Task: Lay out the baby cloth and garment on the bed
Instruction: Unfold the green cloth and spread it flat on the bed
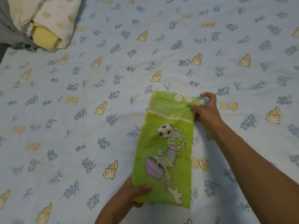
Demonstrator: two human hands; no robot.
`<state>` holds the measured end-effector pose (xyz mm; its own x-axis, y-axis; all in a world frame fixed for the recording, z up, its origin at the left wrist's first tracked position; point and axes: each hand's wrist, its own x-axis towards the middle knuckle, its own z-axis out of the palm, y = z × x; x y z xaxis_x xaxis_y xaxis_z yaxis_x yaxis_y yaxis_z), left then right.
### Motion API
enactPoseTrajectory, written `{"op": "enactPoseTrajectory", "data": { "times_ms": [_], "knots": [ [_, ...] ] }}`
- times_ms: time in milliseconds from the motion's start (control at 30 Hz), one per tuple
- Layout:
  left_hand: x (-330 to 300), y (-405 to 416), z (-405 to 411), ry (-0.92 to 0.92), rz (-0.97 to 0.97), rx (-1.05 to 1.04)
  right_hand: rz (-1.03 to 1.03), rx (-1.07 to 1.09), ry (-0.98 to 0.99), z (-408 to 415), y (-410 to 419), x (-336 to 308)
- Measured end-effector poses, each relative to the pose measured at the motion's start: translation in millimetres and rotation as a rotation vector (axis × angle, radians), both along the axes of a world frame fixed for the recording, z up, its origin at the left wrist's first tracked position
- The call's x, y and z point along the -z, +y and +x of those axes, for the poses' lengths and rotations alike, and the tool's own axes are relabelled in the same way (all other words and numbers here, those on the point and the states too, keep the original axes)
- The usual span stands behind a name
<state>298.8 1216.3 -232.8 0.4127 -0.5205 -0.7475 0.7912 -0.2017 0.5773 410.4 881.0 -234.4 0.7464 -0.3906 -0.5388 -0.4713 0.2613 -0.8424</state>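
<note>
A green baby cloth (166,143) printed with a cartoon figure and a football lies folded into a long strip on the bed (97,94). My left hand (131,194) grips its near left corner, thumb on top of the fabric. My right hand (206,109) pinches the far right corner between thumb and fingers, the fingers blurred. No separate garment lies on the sheet beside the cloth.
The bed sheet is pale blue with yellow animals and blue flowers. A pile of folded cloths (43,21), white with spots and yellow, sits at the far left corner next to grey fabric (8,26). Bare sheet stretches left and right of the cloth.
</note>
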Motion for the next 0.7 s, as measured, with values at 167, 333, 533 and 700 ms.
{"op": "enactPoseTrajectory", "data": {
  "times_ms": [167,333,533,700],
  "knots": [
    [-2,-4,-11,0.145,-0.164,-0.160,-0.224,-0.298,-0.027,-12,7,9],
    [-1,-3,2,0.279,-0.379,-0.246,-0.300,-0.254,0.022,-17,22,13],
    [2,-23,5,-0.288,0.007,-0.091,-0.364,-0.309,0.004,-16,28,10],
    [-1,-48,17,-0.655,0.275,0.042,-0.544,-0.332,-0.028,-35,37,7]
  ]
}}
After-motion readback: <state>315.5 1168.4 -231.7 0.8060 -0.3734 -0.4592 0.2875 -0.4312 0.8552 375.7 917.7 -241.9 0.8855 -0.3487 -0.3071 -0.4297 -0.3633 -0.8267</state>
